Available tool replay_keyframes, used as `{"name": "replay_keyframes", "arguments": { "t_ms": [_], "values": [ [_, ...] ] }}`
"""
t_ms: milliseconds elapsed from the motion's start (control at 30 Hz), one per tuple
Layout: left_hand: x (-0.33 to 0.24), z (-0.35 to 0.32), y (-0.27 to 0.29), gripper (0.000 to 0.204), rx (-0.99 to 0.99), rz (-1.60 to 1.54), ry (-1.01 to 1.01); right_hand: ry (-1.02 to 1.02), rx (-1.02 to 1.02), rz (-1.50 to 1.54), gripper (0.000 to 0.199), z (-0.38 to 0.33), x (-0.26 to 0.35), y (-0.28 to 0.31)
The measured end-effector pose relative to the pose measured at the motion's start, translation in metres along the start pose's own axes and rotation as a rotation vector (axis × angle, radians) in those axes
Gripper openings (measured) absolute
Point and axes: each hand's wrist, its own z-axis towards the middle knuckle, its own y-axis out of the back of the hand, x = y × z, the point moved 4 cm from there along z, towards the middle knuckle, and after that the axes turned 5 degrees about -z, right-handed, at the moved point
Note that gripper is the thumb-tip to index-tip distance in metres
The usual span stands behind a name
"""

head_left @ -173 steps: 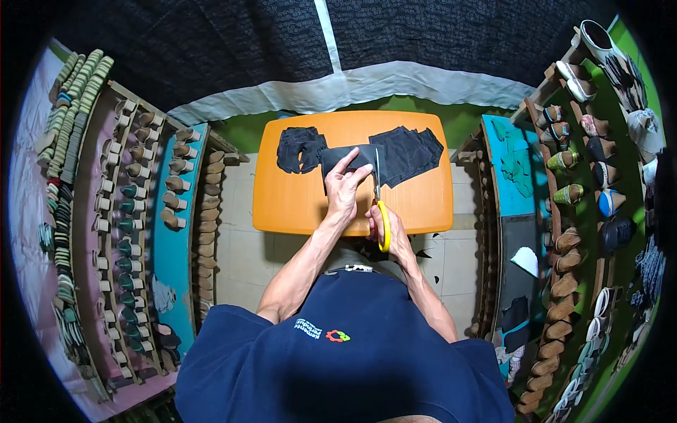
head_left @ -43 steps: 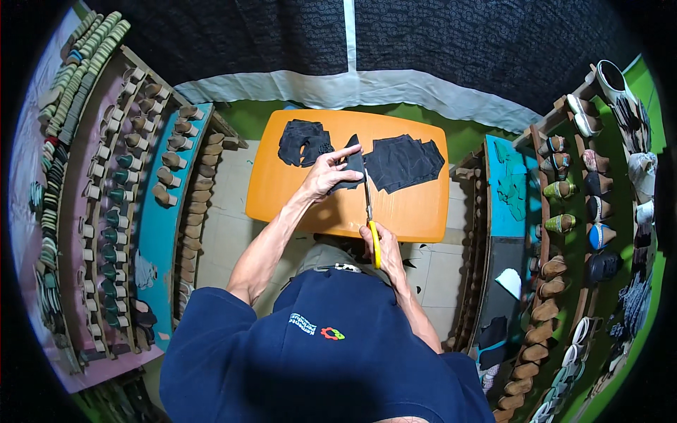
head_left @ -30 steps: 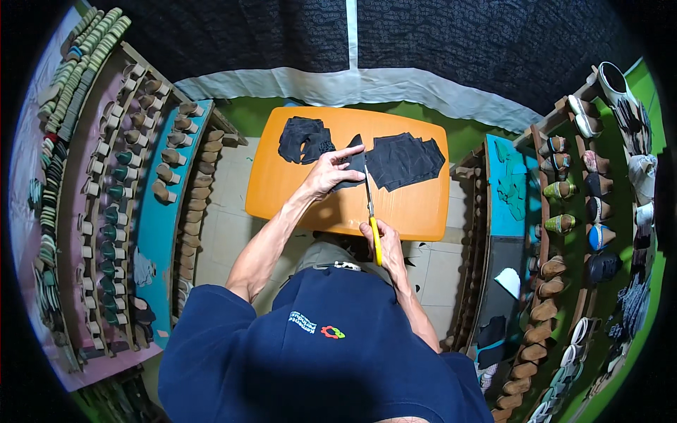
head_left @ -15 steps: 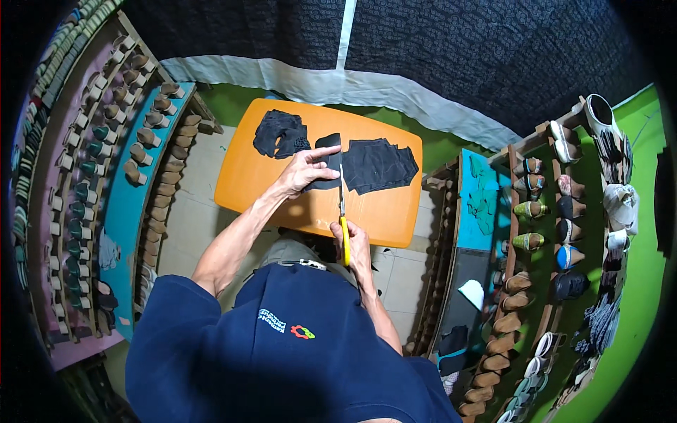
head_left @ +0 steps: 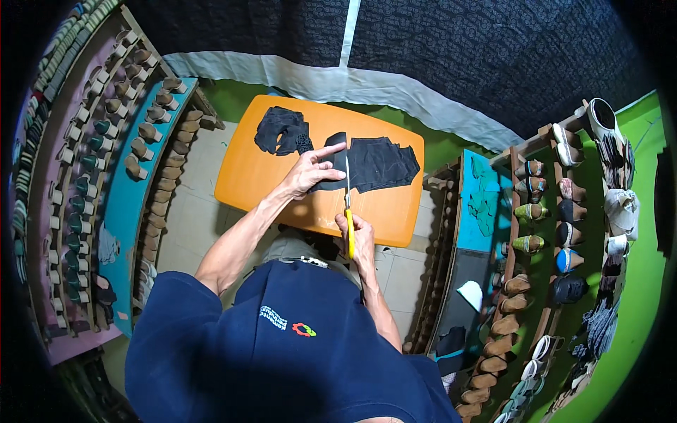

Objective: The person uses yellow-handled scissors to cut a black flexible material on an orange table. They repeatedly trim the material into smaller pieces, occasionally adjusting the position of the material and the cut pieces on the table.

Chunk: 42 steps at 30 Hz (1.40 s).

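Black fabric piece (head_left: 339,160): pinched in left hand (head_left: 305,173) above orange table (head_left: 248,166), midway between far and near edges. Scissors (head_left: 348,206): gripped in right hand (head_left: 361,238), aligned with right side of piece. Apparently trimming; next, likely: close scissors clear of left hand.

Illumination is moderate and uneven: the orange table (head_left: 243,176) is brightly lit, with a small glint near its front edge and a soft shadow below the left hand (head_left: 308,173), while a broad dark shadow on the navy shirt (head_left: 204,331) indicates light from overhead. The patterned curtain (head_left: 458,56) reads dim, and the black cloth pieces (head_left: 382,163) lose most surface detail. Fisheye distortion bows the blue shelving (head_left: 123,218) toward the rim, where corners fall to black; focus is acceptable centrally, with fine detail hard to resolve at the periphery.
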Motion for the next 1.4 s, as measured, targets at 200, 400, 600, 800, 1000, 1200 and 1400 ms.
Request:
{"name": "replay_keyframes", "arguments": {
  "t_ms": [200, 400, 600, 800, 1000, 1200, 1400],
  "values": [
    [0.006, 0.005, 0.003, 0.058, -0.093, -0.192, -0.014, -0.127, 0.057, 0.146, 0.043, -0.006, 0.009, -0.001],
    [0.011, 0.001, -0.007, 0.062, -0.098, -0.2, -0.065, -0.102, 0.076, 0.143, 0.049, -0.001, 0.015, 0.002],
    [0.015, -0.002, -0.011, 0.065, -0.078, -0.223, -0.028, -0.136, 0.094, 0.177, 0.05, 0.001, 0.021, 0.005],
    [0.019, -0.002, -0.013, 0.065, -0.091, -0.226, -0.043, -0.11, 0.051, 0.12, 0.049, 0.005, 0.023, 0.006],
    [0.015, -0.002, -0.017, 0.066, -0.106, -0.26, -0.056, -0.142, 0.012, 0.126, 0.054, 0.002, 0.024, 0.009],
    [0.016, -0.003, -0.014, 0.066, -0.111, -0.219, -0.053, -0.129, 0.043, 0.149, 0.052, 0.0, 0.033, 0.012],
    [0.017, -0.005, -0.018, 0.067, -0.049, -0.199, -0.01, -0.106, 0.072, 0.157, 0.045, 0.004, 0.028, 0.006]
  ]
}}
